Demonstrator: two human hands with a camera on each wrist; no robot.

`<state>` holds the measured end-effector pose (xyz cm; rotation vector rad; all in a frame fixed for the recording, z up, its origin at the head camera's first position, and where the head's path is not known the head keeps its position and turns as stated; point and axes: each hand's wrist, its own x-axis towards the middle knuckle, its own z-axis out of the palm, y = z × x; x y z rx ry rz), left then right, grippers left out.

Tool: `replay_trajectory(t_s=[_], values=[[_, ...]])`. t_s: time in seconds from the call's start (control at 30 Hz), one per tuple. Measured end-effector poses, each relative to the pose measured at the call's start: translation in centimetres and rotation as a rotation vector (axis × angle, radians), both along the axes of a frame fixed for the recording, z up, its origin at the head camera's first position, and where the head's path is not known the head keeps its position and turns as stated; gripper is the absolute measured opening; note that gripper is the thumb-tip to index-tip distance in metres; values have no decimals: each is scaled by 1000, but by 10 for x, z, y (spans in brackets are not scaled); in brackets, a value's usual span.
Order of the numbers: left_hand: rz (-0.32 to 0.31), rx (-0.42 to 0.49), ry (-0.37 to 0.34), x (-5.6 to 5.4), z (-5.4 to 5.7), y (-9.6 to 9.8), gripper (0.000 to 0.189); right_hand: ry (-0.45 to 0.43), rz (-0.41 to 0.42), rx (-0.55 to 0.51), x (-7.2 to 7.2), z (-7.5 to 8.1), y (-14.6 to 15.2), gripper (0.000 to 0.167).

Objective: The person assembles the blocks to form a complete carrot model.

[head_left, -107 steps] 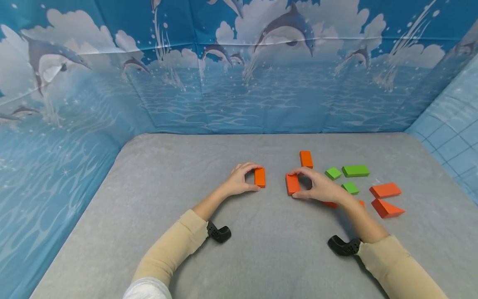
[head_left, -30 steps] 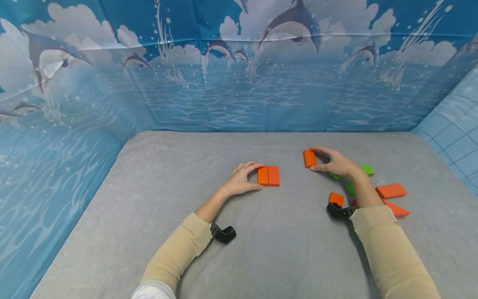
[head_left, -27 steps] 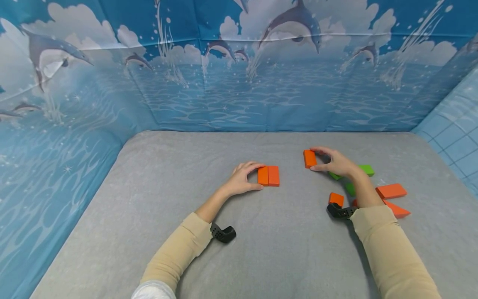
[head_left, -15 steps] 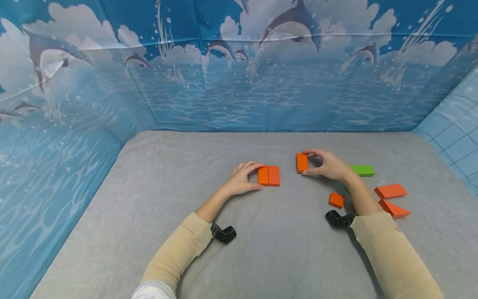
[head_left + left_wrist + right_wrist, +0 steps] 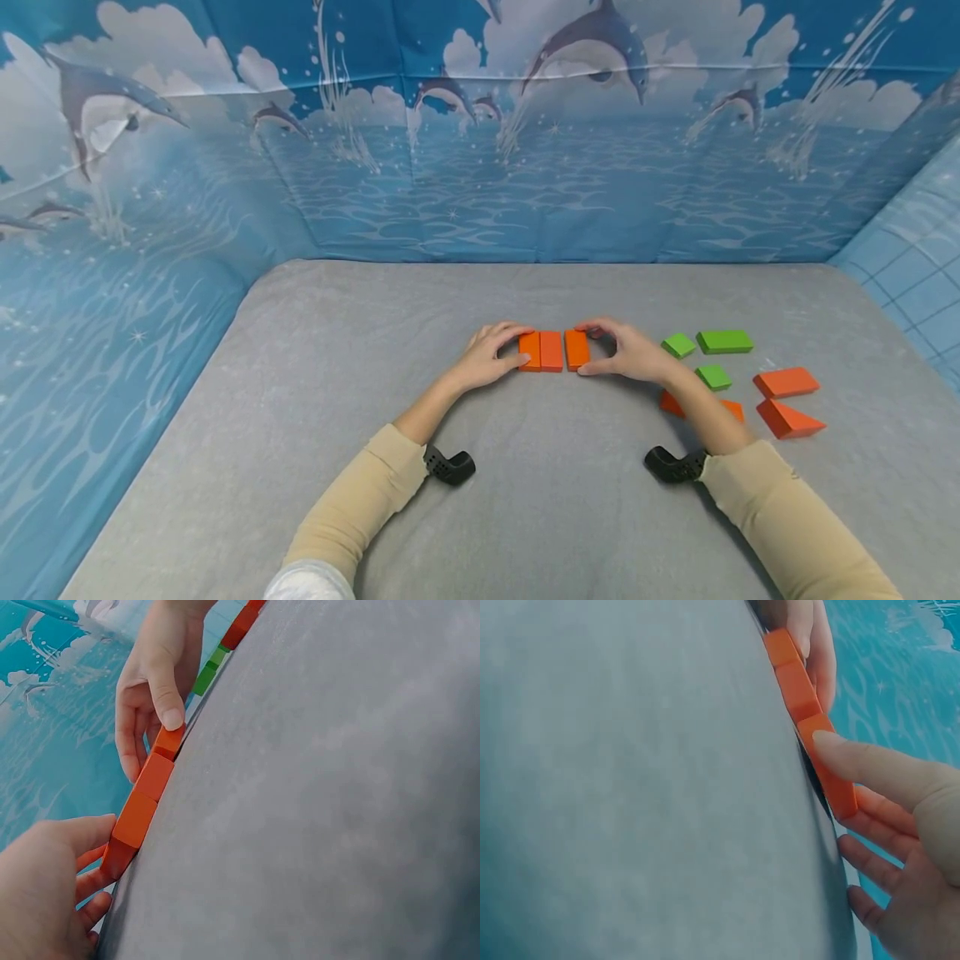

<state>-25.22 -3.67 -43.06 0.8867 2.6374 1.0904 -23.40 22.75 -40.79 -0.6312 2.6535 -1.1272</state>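
Tabletop (image 5: 540, 517): grey; far edge meets a blue backdrop (image 5: 480, 200) printed with dolphins.
Left hand (image 5: 482, 362): clamped on the left orange block (image 5: 530, 343), thumb at the near end, fingers at the far end.
Right hand (image 5: 630, 357): clamped on the right orange block (image 5: 577, 351), thumb at the near end, fingers at the far end.
Middle orange block (image 5: 551, 352): lies flat, long side against the left orange block; neither hand grips it.
Row position: far half of the tabletop, about midway between its left and right edges.
Gap: narrow, between the middle and right blocks; whether the right one rests on the tabletop cannot be told.
Green group: far small green block (image 5: 678, 345), near small green block (image 5: 713, 377) and long green block (image 5: 725, 342), toward the right edge.
Orange group: long orange block (image 5: 786, 382) and orange wedge (image 5: 790, 419), nearer the right edge.
Partly hidden: orange pieces (image 5: 671, 405) at the right forearm (image 5: 708, 411); shapes unclear.
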Motion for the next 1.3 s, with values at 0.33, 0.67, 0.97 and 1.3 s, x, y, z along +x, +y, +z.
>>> replay_trajectory(t_s=[0.33, 0.67, 0.97, 1.3], values=[[1, -1, 8, -1, 1, -1, 47, 1, -27, -17, 1, -3, -9, 67], [-4, -5, 11, -2, 0, -2, 47, 26, -11, -30, 1, -5, -12, 66], [-11, 1, 13, -1, -1, -2, 46, -21, -35, -106, 10, 16, 7, 63], [-24, 0, 19, -2, -1, -2, 47, 87, -185, -49, 59, 26, 48, 48]])
